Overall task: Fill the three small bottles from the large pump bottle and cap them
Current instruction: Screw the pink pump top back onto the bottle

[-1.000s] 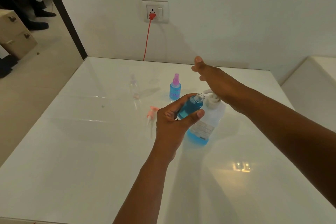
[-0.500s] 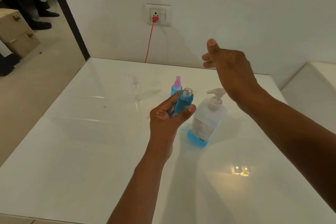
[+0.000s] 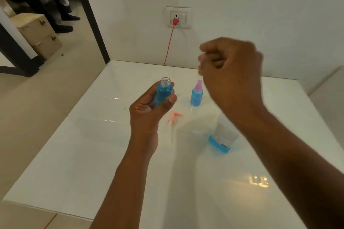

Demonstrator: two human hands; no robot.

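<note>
White table, glossy. Large pump bottle standing right of centre, top hidden behind right forearm. Right hand raised, blurred, fingers curled, nothing visibly held. Left hand grasping small uncapped bottle of blue liquid, upright. Capped small bottle just beyond. Pink sprayer cap lying between.

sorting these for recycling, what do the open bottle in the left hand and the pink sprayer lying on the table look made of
Open bottle: looks like clear plastic, possibly glass; the blue liquid shows through its wall and the threaded neck is see-through. Pink sprayer: opaque, matte pink plastic by its moulded look, with a pale translucent dip tube. Table: glossy white, mirroring light.
</note>
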